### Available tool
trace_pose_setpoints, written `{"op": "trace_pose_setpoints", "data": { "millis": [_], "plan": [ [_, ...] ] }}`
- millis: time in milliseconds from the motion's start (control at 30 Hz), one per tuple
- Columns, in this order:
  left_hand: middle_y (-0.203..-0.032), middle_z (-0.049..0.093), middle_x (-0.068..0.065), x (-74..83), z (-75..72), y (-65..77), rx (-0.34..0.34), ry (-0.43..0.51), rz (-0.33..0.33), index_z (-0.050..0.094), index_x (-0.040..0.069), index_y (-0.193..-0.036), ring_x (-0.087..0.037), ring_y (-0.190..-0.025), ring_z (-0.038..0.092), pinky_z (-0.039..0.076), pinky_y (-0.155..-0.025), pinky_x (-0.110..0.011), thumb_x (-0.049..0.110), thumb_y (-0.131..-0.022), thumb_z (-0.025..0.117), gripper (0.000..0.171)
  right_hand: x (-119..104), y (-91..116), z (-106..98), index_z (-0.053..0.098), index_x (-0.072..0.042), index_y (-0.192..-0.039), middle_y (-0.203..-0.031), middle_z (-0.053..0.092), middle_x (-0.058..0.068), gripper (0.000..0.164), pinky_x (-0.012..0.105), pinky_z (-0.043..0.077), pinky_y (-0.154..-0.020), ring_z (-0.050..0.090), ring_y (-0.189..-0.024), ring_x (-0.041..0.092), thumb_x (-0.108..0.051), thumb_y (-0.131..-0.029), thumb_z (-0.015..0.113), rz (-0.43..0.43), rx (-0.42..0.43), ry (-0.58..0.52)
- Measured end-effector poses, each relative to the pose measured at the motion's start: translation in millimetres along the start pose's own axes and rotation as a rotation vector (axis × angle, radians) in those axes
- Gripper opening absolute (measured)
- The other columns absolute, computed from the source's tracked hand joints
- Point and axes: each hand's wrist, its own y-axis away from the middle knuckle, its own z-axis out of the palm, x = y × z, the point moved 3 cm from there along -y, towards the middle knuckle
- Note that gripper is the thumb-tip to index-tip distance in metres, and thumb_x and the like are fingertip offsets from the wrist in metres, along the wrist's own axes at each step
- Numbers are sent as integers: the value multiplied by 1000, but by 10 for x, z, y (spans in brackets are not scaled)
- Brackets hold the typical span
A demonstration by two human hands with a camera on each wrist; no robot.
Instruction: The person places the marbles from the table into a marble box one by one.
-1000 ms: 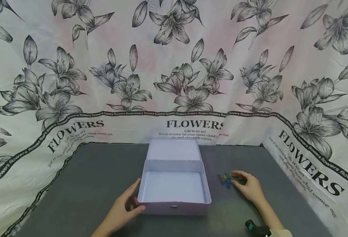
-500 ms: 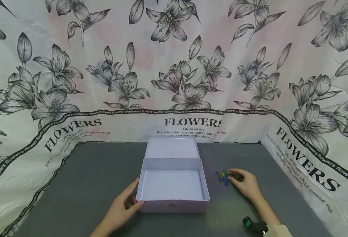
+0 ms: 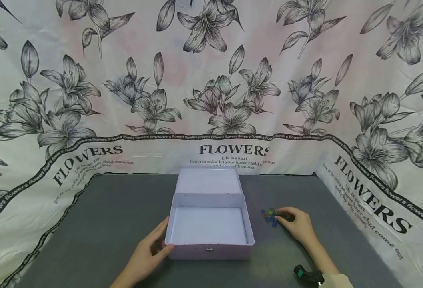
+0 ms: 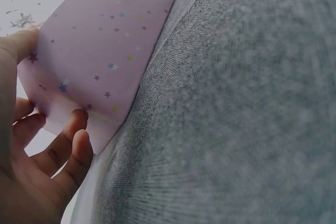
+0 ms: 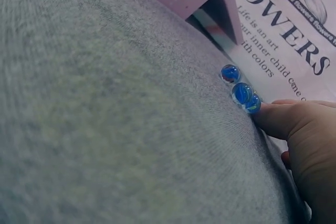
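Note:
A lidded metal box, lilac with small stars outside and white inside, stands with its lid tipped back. My left hand holds it at the front left corner, thumb at the front and fingers along the left wall. In the left wrist view the fingers are bent beside the box wall. Right of the box lies a cluster of small glass marbles, mostly blue with some yellow, green and orange. My right hand has its thumb and forefinger tips at the cluster's right edge; whether they pinch a marble, I cannot tell.
A grey cloth covers the table. Behind it and along both sides hangs a white sheet printed with lilies and lettering. A dark strap-on device sits on the right wrist, by a pale sleeve.
The view has shifted slightly. My right thumb and forefinger have moved closer to the marbles and nearer each other. My left hand stays at the box corner.

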Motion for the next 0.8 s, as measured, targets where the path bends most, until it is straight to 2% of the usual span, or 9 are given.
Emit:
{"op": "trace_pose_setpoints", "data": {
  "millis": [333, 567, 800],
  "plan": [
    [-165, 45, -15, -10, -19, -3, -1, -23, -4, 45, 9, -161, -2, -84, 55, 52, -61, -24, 19, -98, 79, 73, -38, -18, 33, 83, -12, -94, -87, 79, 0, 21, 30, 55, -66, 68, -74, 10, -4, -78, 93, -16, -2, 3],
    [-165, 46, -14, 1, -20, 7, 1, -16, -30, 45, 13, -162, -3, -84, 55, 52, -61, -24, 19, -97, 79, 74, -38, -14, 59, 83, -12, -95, -86, 79, 0, 20, 28, 52, -62, 63, -71, 2, -4, -79, 92, -34, -1, 0],
    [-165, 46, -16, -4, -19, 1, -5, -18, -23, 45, 11, -162, -4, -83, 54, 51, -60, -24, 20, -97, 79, 73, -51, -14, 51, 84, -11, -96, -86, 80, 2, 18, 27, 49, -59, 60, -67, -1, -3, -81, 90, -15, -3, -14]
  ]
}}
